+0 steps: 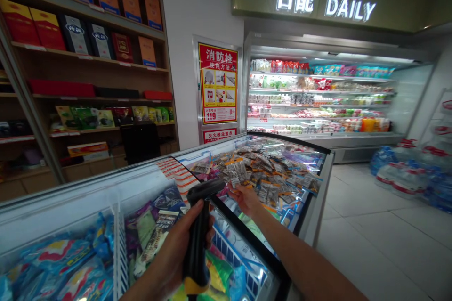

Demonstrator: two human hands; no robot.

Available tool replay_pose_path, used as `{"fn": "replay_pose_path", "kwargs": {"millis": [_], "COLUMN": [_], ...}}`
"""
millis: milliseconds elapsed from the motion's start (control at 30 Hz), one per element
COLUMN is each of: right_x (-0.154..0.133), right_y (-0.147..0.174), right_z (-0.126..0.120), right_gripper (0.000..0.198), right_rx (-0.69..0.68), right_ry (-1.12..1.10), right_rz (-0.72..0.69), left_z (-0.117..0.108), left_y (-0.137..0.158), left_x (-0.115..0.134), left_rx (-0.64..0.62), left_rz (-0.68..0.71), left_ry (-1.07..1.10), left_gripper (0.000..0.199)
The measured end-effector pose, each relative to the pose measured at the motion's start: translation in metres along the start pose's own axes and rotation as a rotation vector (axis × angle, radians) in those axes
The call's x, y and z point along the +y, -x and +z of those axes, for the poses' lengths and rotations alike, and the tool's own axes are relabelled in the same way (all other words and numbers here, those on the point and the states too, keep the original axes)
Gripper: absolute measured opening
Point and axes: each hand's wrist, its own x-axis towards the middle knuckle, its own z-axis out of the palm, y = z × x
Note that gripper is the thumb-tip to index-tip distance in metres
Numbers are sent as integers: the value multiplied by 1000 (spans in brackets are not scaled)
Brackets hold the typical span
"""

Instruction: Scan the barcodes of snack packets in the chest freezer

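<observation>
I have the left hand (181, 240) wrapped round a black, pistol-shaped plastic scanner (198, 235) above the white chest freezer (70, 207). Beyond, the right hand (248, 200), half curled, is at a small grey-and-orange plastic packet (237, 171) among similar ones; whether pinched, I can't tell.

Lone head-worn view, facing forward and down, close above the chest freezer (320, 202)

Bare hands (247, 201), bare forearms (300, 261)
</observation>
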Motion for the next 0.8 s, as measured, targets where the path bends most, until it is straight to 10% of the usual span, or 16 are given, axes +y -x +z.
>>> {"fn": "replay_pose_path", "kwargs": {"millis": [800], "right_x": [-2], "right_y": [5], "right_z": [7], "right_gripper": [17], "right_rx": [13], "right_ry": [167], "right_rz": [36], "left_z": [5], "left_y": [7], "left_x": [16], "left_rx": [81], "left_rz": [96], "left_ry": [-5], "left_gripper": [22]}}
